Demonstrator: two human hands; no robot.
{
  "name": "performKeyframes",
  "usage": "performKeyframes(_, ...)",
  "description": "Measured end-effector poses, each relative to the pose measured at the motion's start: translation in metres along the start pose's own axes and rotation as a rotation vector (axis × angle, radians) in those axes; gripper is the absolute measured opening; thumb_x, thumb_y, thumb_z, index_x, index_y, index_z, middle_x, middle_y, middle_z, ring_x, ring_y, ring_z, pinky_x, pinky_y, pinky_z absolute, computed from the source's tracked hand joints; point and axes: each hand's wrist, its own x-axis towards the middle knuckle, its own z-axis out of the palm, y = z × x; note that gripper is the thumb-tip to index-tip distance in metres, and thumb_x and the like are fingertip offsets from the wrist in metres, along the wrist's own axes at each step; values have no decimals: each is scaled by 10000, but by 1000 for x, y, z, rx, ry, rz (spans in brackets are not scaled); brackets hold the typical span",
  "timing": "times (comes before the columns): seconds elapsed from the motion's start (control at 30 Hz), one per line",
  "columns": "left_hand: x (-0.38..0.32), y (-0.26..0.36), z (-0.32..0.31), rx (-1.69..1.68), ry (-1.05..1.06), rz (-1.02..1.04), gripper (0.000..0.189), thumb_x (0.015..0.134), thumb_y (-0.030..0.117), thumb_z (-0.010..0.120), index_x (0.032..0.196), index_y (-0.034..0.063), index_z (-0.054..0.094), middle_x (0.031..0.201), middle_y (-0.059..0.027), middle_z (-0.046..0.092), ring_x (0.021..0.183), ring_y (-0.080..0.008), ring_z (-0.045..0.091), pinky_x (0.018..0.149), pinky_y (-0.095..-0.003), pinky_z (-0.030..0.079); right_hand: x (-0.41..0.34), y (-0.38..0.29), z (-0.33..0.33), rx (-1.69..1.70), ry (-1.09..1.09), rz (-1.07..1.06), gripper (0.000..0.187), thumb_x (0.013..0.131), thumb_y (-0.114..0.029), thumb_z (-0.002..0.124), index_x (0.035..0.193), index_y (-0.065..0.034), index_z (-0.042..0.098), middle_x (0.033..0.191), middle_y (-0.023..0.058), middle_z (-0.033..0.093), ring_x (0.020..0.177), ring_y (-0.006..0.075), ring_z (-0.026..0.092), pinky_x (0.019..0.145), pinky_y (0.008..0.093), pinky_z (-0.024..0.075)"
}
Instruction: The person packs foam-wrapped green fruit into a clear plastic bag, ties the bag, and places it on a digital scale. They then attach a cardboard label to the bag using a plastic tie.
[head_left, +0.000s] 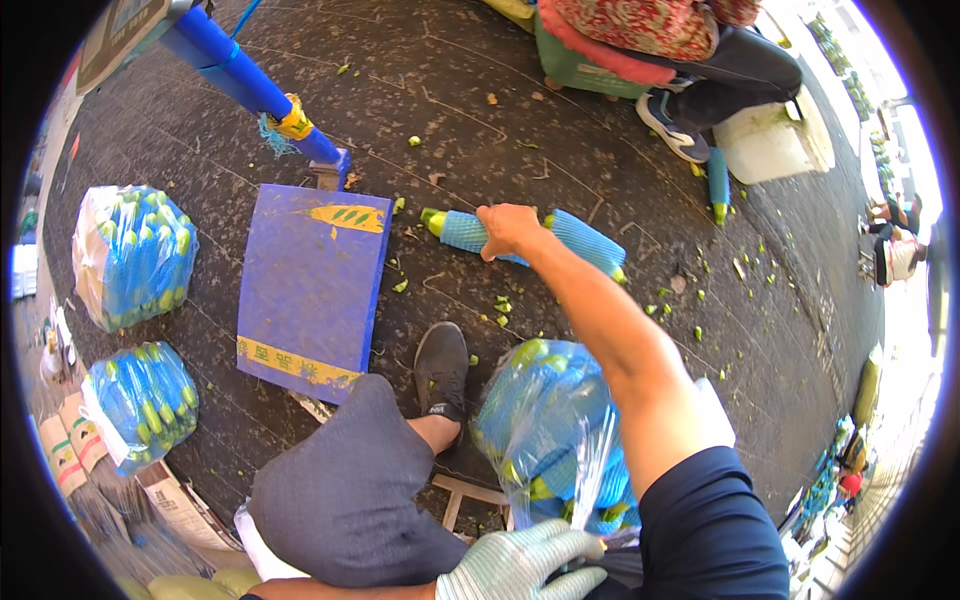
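Observation:
My bare right hand grips a pale green, zucchini-like vegetable in a blue foam net sleeve, low over the dark ground. A second sleeved vegetable lies just right of that hand. At the bottom, my left hand, in a light striped glove, is at the gathered mouth of a clear plastic bag full of sleeved vegetables. Its thumb and the undersides of its fingers are hidden, so whether it grips the film cannot be told. The bag stands between my shoe and my right arm.
A blue scale platform with a blue post stands left of centre. Two filled bags are at far left. Another person sits at top right, beside a sleeved vegetable and a whitish container. Green scraps litter the ground.

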Motion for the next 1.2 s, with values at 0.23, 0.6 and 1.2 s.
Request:
performKeyframes(0.23,-7,-11,18,30,-10,-28,167,946,114,758,1082,22,729,958,-124,708,883,-258,737,813,-348,578,-177,71,-91,287,178,275,772,687,-491,855,1274,-27,664,1094,232,754,1042,375,736,899,488,579)
performKeyframes(0.6,-22,-36,49,891,478,651,285,867,68,761,1143,20,712,1122,-156,696,973,-353,678,888,-427,547,-541,-46,-75,1447,902,95,671,780,-306,907,1302,12,629,1105,71,707,988,165,674,925,317,546)
performKeyframes(1.2,-36,-106,91,1682,210,360,340,752,387,892,904,136,722,824,-75,707,897,-287,674,807,-454,475,-635,-96,31,1005,846,414,672,716,-351,869,1274,-38,663,1087,190,738,993,322,733,928,414,559)
